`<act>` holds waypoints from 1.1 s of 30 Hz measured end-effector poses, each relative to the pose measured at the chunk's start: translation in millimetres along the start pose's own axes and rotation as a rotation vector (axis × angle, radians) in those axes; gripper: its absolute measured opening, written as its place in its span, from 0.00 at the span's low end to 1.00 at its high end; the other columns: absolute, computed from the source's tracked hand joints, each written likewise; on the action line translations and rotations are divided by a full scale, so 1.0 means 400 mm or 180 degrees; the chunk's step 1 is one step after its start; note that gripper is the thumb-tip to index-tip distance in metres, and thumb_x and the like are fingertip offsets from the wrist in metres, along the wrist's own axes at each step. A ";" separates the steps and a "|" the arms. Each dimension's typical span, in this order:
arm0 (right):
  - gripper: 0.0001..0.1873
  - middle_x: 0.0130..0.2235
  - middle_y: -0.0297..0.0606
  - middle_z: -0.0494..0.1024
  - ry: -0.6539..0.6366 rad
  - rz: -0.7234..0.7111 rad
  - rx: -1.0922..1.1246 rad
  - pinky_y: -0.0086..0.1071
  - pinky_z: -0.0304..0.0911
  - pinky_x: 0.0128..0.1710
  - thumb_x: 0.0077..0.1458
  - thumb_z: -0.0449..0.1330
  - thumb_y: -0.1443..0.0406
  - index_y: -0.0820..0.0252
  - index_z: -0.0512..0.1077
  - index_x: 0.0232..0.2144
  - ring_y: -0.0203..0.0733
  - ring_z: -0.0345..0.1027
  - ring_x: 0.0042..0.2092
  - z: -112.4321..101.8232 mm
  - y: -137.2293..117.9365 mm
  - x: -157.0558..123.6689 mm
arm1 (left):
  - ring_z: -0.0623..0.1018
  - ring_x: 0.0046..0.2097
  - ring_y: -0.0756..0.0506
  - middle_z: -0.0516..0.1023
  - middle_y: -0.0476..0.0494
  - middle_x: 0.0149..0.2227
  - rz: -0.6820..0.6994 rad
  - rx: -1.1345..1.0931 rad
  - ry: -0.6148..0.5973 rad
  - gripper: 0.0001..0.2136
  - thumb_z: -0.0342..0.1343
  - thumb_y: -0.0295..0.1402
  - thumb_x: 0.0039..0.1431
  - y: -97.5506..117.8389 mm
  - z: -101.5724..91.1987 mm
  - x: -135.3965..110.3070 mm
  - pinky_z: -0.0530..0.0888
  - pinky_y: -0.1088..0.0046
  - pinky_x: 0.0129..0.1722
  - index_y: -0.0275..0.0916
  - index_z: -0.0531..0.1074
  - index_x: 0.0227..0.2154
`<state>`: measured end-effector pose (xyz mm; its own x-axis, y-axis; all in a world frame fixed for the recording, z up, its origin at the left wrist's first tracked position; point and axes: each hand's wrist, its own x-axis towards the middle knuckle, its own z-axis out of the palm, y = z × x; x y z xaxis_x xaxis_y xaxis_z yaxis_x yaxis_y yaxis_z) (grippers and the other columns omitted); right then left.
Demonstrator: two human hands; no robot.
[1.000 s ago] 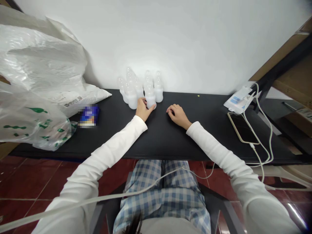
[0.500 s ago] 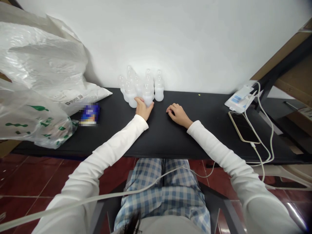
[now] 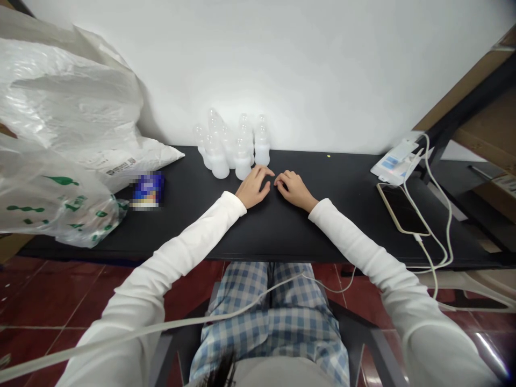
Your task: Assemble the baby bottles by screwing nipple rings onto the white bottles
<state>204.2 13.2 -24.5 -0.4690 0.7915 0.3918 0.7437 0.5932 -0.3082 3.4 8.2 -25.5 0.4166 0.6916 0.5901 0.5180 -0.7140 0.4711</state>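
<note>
We count seven bottles, two hands, one phone, one table, one blue pack, plus at least two bags, overlapping, so we can't give an exact bag count.

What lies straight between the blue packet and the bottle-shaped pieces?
Just bare black tabletop, between blue packet and bottle-shaped pieces, in the head view.
</note>
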 end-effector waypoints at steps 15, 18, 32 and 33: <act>0.07 0.40 0.43 0.74 -0.0279 -0.0021 -0.0080 0.37 0.55 0.42 0.64 0.50 0.67 0.59 0.68 0.38 0.44 0.65 0.39 -0.007 -0.011 0.003 | 0.70 0.60 0.37 0.70 0.35 0.61 -0.0431 0.0508 -0.1021 0.17 0.48 0.35 0.66 -0.021 0.011 0.000 0.67 0.52 0.61 0.38 0.69 0.55; 0.08 0.39 0.42 0.75 -0.0347 -0.0030 -0.0101 0.36 0.54 0.40 0.65 0.49 0.67 0.60 0.67 0.39 0.44 0.65 0.38 -0.005 -0.012 0.003 | 0.70 0.61 0.37 0.70 0.35 0.62 -0.0436 0.0605 -0.1089 0.18 0.47 0.35 0.67 -0.019 0.010 0.002 0.67 0.53 0.61 0.37 0.69 0.56; 0.07 0.38 0.41 0.75 -0.0307 -0.0166 -0.0086 0.35 0.53 0.39 0.64 0.50 0.67 0.59 0.67 0.39 0.43 0.64 0.37 -0.001 0.000 0.003 | 0.74 0.56 0.41 0.73 0.37 0.51 -0.0047 0.0493 -0.0399 0.11 0.48 0.30 0.65 -0.022 -0.003 0.001 0.71 0.58 0.59 0.38 0.69 0.48; 0.07 0.38 0.41 0.75 -0.0313 -0.0173 -0.0082 0.35 0.53 0.39 0.64 0.50 0.67 0.59 0.67 0.39 0.43 0.64 0.37 -0.001 0.000 0.003 | 0.73 0.56 0.41 0.72 0.37 0.51 -0.0051 0.0490 -0.0040 0.11 0.49 0.30 0.65 -0.021 -0.007 0.002 0.70 0.57 0.60 0.38 0.68 0.48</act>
<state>203.8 14.3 -23.6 -0.5526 0.7696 0.3199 0.7274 0.6327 -0.2657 -2.8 14.5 -27.1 0.4160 0.7048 0.5746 0.6328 -0.6782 0.3737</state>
